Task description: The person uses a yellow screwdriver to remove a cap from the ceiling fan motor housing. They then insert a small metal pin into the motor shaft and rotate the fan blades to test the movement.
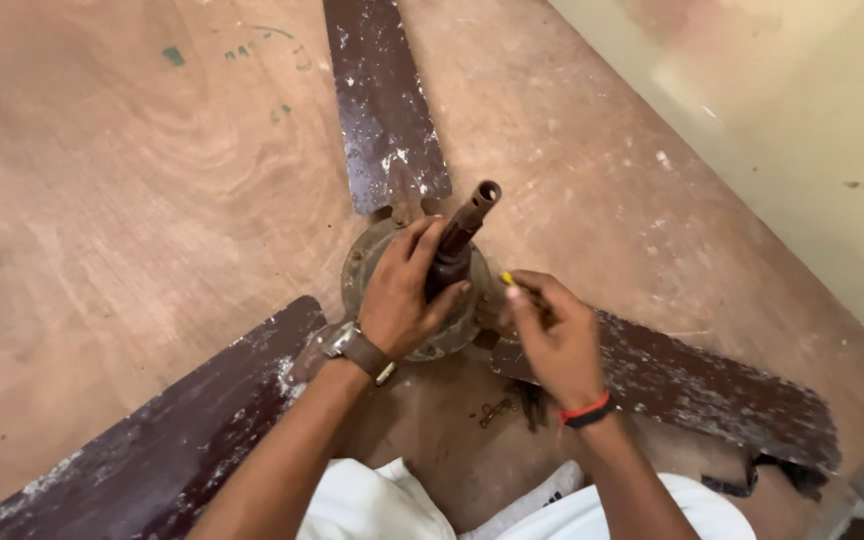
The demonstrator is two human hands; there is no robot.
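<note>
left hand (399,298): fingers wrapped around rusty brown metal downrod (462,230) of old three-bladed dark-maroon ceiling fan (382,110), on wooden board (102,200) | rod tilts up and right | right hand (552,335): just right of hub, pinching small yellow-tipped tool (507,279); its working end hidden | motor hub mostly covered by hands

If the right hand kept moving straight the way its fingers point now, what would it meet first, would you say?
Probably the fan's motor hub. The right hand pinches a small yellow-tipped tool pointing up-left toward the hub and the rusty rod that the left hand holds; depth is unclear.
</note>
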